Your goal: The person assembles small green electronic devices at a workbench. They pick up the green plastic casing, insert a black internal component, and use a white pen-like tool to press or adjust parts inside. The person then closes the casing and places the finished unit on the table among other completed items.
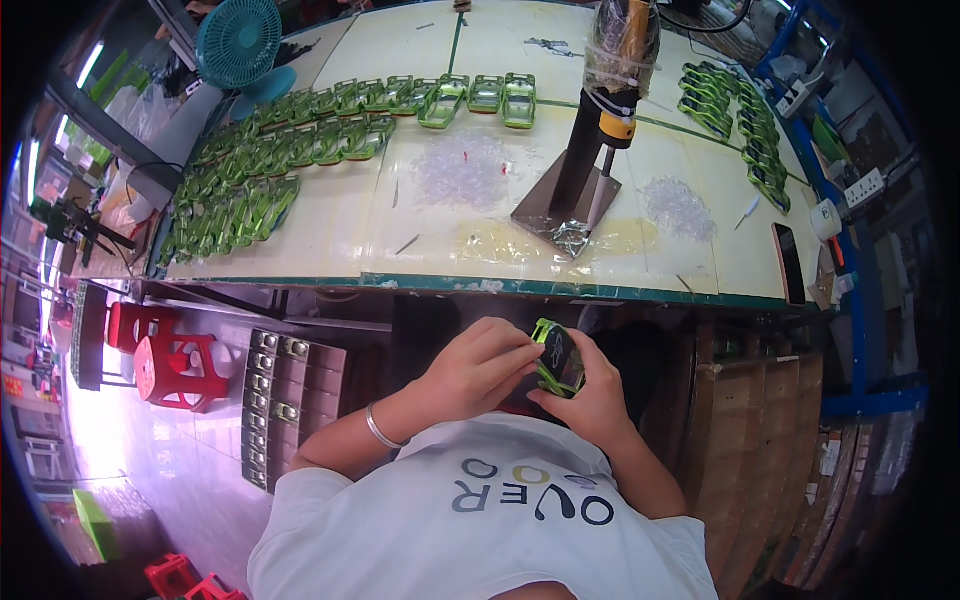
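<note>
In front of my shirt, just below the table's front edge, I hold a green toy car body (pixel 562 362) with a dark panel facing up. My right hand (pixel 598 395) is closed around its right side, with the thumb at the near end. From the left, my left hand (pixel 487 366) presses its bunched fingertips against the car body's left edge. Whether a small part sits between those fingertips is hidden. On the table, a loose pile of small clear plastic pieces (pixel 462 170) lies left of a dark metal stand (pixel 572 190), and a second clear pile (pixel 680 208) lies right of it.
Rows of green car bodies (pixel 330 140) cover the table's left side, and more bodies (pixel 765 165) line the right. A phone (pixel 788 263) lies near the right edge. A teal fan (pixel 240 45) stands far left. Below are red stools (pixel 180 370), a compartment tray (pixel 318 380) and wooden crates (pixel 757 420).
</note>
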Available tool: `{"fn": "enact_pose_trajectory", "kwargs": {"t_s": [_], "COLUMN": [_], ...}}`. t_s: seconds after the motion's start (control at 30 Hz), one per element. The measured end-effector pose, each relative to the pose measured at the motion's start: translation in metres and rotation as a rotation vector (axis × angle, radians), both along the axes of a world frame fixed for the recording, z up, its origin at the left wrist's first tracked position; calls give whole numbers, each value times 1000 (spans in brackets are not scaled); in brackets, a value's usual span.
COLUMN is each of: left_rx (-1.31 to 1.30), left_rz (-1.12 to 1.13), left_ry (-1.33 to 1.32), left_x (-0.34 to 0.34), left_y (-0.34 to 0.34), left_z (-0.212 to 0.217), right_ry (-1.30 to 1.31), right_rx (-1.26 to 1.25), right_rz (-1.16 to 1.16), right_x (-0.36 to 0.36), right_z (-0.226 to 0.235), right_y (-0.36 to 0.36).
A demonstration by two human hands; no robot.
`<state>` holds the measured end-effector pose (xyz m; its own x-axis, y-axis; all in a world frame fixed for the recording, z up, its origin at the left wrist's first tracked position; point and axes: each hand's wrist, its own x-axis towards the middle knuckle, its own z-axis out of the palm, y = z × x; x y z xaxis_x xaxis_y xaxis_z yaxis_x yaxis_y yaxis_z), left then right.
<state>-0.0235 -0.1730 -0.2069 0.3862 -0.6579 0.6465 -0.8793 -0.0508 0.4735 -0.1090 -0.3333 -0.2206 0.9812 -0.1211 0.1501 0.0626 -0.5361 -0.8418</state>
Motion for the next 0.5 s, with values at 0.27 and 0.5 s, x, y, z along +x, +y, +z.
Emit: {"fn": "enact_pose_trajectory", "kwargs": {"t_s": [0.27,0.5], "left_rx": [139,62], "left_rz": [-77,-85], "left_ry": [32,91], "left_x": [5,7], "left_y": [7,9], "left_z": [10,16], "right_ry": [-25,2], "right_rx": [-228,-134], "right_rz": [-16,-8], "right_x": [-4,-4], "right_z": [-2,2], "right_y": [-2,-3]}}
